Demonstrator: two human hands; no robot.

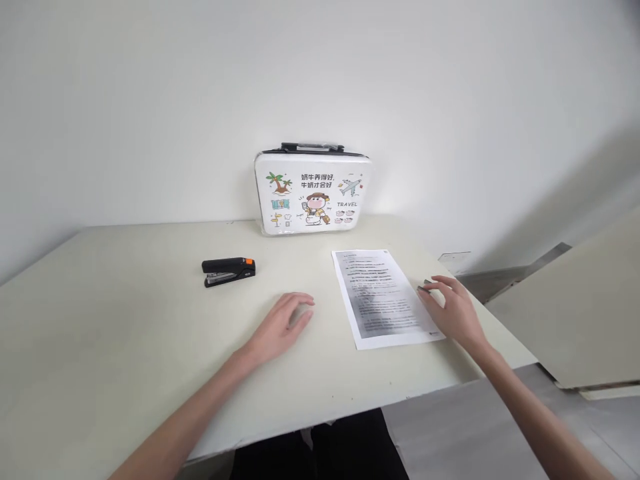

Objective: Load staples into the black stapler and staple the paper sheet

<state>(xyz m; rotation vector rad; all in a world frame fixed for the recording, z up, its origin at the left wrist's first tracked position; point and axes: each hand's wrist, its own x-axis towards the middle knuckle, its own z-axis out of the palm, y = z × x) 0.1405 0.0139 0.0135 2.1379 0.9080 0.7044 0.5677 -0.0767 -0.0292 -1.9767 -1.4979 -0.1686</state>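
My left hand [285, 323] rests on the table with thumb and fingers apart, holding nothing. To its right lies a printed sheet of paper [377, 297], text side up. At the sheet's right edge, my right hand [453, 310] has its thumb and fingertips closed around a small dark strip [425, 287], too small to name with certainty. A black stapler [229, 271] with an orange patch lies on its side up and left of my left hand, apart from both hands.
A white carrying case [313, 193] with cartoon prints and a black handle stands upright against the wall at the back of the pale table [125, 320]. Beyond the table's right edge is a pale panel [575, 307]. My dark-clothed legs [325, 450] are below the front edge.
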